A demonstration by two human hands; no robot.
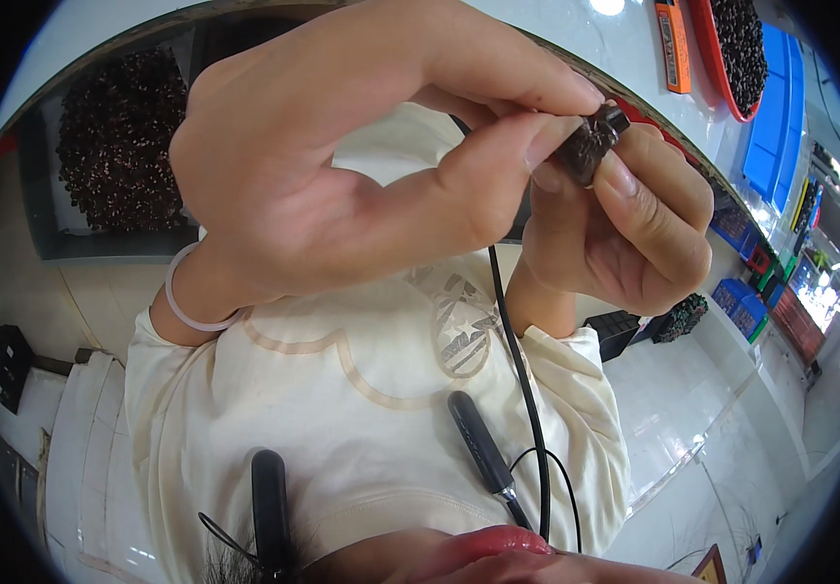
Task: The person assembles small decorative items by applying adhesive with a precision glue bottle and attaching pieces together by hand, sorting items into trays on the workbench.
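Observation:
Between my two hands is a small, dark brown, glossy piece with an uneven, carved-looking surface and a short black round end (590,144). My left hand (288,161) pinches its left side between thumb and forefinger. From the right, my right hand (639,219) grips the lower side of the same piece with thumb and fingertips, its other fingers curled. Fingertips cover part of the piece, and its exact kind cannot be made out. A pale band (182,304) circles my left wrist.
A white table (624,58) curves behind my hands. On it are an orange box (674,49), a red tray (710,49) of small black pieces and a blue tray (780,107). At left, a grey drawer (42,209) holds many dark pieces. A black cable (515,341) hangs down my front.

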